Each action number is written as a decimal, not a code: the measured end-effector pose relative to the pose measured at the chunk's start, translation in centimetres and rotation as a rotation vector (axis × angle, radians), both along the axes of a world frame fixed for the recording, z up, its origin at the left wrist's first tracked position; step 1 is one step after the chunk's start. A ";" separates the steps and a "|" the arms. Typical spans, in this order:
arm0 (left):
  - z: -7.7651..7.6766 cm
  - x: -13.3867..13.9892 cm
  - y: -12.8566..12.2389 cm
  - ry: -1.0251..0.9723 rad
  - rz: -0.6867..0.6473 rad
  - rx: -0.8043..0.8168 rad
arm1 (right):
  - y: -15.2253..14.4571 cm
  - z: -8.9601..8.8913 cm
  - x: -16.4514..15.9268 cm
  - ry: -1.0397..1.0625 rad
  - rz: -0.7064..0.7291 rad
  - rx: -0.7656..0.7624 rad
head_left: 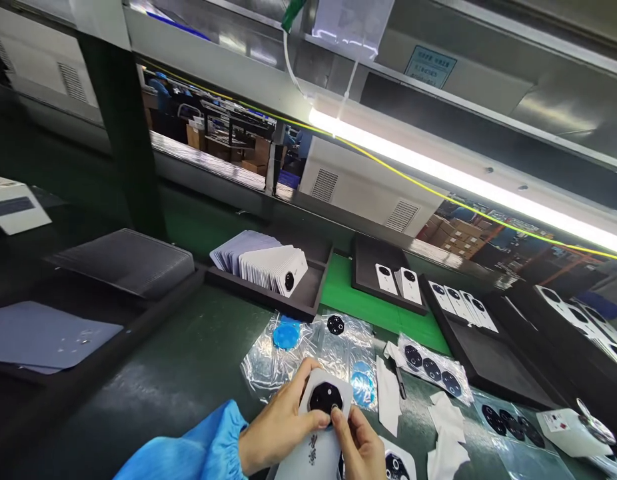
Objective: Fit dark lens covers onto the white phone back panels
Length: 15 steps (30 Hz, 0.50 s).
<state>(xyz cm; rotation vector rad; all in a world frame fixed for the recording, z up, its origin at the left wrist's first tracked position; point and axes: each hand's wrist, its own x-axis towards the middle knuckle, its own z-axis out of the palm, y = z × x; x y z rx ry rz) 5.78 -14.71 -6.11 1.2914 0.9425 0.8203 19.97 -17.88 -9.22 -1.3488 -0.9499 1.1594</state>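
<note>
**Panel in both hands at near center, thumbs on the disc edge**

Left hand (276,423) and right hand (362,445) are both closed on one white panel (313,450), thumbs meeting at the near edge of its black disc (324,395). Fingers behind the panel hidden; its near end runs out of frame. Dark script below the disc, too small to read. Second panel (407,460) just right of the right hand: partly covered by it, cut off at the bottom. Right forearm out of frame; left one in a blue sleeve (188,445).

Containers:
- Middle tray (312,287): fanned grey and white panels, overlapped, can't count. Only the front one shows its full face.
- Far tray (373,250): a few white panels with black discs.
- Right tray (483,353): overlapping row of the same at its far end.
- Right-edge tray (531,327): more of them, cut off by frame.
- Left tray (163,327): grey sheets, cut off left.
- Clear bag (258,367) beyond the hands: blue disc (286,333). Glare blurs its edges.
- Strip bag (461,373), right of center: three black discs.
</note>
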 end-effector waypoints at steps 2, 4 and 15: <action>0.0 -0.1 0.3 -0.095 0.028 0.002 | 0.0 0.4 -0.4 0.002 0.039 0.041; 0.4 -0.5 0.6 -0.118 0.025 0.017 | -0.1 0.8 -0.5 -0.008 0.090 0.063; 5.9 -3.0 2.4 0.603 -0.290 0.955 | 0.6 3.5 2.6 -0.950 0.410 0.495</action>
